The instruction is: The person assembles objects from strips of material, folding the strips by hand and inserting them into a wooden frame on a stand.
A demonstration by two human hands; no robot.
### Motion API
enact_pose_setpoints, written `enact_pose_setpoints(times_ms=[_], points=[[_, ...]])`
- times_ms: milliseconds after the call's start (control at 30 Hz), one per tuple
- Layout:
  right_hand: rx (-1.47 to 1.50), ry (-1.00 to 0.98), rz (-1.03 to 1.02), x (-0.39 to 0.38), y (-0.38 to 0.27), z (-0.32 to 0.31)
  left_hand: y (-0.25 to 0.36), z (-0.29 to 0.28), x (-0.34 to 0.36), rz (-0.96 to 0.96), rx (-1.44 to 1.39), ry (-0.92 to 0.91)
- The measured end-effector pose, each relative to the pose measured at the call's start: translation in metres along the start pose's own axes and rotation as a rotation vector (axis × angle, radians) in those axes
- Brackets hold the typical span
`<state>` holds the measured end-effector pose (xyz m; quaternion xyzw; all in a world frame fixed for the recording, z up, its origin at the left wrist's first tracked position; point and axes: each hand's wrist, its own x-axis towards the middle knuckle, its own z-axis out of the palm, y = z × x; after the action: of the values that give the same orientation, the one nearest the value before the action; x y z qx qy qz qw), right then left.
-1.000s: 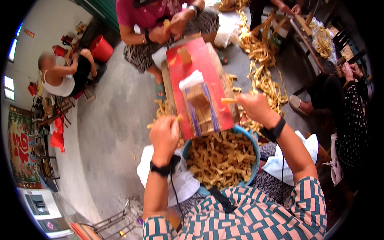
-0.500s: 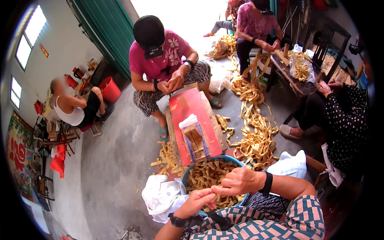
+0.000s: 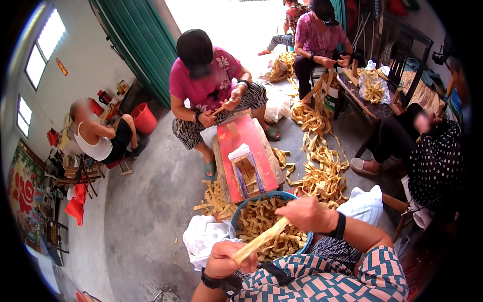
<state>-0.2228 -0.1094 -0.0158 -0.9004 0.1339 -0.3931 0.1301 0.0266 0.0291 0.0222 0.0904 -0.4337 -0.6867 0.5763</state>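
Note:
A flat tan strip (image 3: 262, 241) is held stretched at a slant between my hands. My left hand (image 3: 225, 258) is closed around its lower end, and my right hand (image 3: 308, 216) grips the upper end in closed fingers. Just beneath the strip, a round blue basin (image 3: 274, 193) in front of my lap holds many short, twisted or knotted tan pieces (image 3: 257, 214). My right hand partly covers the basin's right side. A white cloth (image 3: 206, 236) lies beside the basin near my left hand. Another pale cloth (image 3: 365, 202) is to the right of my right wrist.
Beyond the basin stands a red-topped bench (image 3: 241, 136) with a small wooden block stand (image 3: 246, 175). A co-worker (image 3: 211, 80) sits behind it, holding a strip. Long loose strips (image 3: 322, 161) cover the floor at right. Other people sit around, and a red bucket (image 3: 144, 119) stands far left.
My hands were close together, pinching; now they are apart with the strip stretched between them. The co-worker opposite has moved their hands apart, a strip showing between them. The view has shifted slightly.

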Motion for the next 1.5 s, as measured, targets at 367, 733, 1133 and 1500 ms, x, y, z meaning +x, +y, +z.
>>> enact_pose_setpoints(times_ms=[367,733,1133,1500], points=[[1.019,-0.407,0.452,-0.024,-0.039,0.025,-0.012,0.015,0.019,0.026,1.697,-0.127],[1.577,-0.297,1.017,-0.030,-0.044,0.013,-0.034,0.021,0.025,0.184,2.024,-0.239],[1.928,0.049,1.138,-0.021,-0.036,0.005,-0.044,0.027,0.035,0.549,2.319,-0.012],[1.906,-0.149,1.156,-0.029,-0.027,0.004,-0.053,0.012,0.017,0.727,2.354,0.106]])
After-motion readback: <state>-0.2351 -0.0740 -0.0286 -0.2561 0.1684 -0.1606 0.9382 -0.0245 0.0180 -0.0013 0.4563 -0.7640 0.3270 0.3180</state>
